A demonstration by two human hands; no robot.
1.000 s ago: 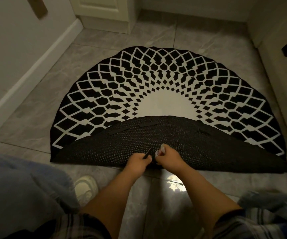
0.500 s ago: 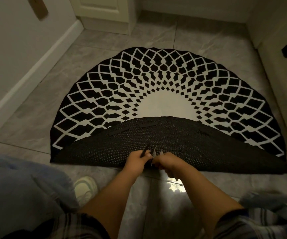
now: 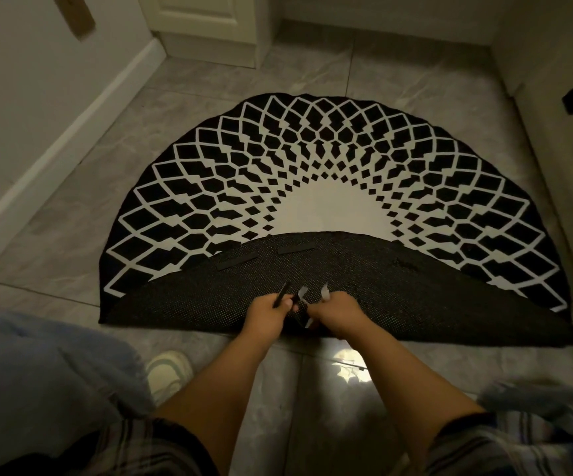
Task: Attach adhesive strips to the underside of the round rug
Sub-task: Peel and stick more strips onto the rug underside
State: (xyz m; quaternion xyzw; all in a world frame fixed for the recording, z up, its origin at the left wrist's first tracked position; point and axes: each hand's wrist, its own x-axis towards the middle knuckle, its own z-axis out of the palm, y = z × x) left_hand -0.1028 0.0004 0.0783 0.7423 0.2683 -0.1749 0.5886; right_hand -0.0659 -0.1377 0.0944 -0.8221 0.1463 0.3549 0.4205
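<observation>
We see the black-and-white rug (image 3: 329,166) folded, dotted black underside up; our left hand (image 3: 271,312) pinches a black strip (image 3: 282,293), our right hand (image 3: 335,314) grips white backing (image 3: 325,291).

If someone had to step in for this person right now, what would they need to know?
Left hand: pinches a black adhesive strip.
Right hand: holds pale backing paper, apparently mid-peel.
Round rug: on the tiled floor, near half folded over so its dark underside faces up.
Done: two strips already lie on the underside, towards the left.
Left: finish peeling, press this strip down, add more along the right part, then unfold the rug.
</observation>
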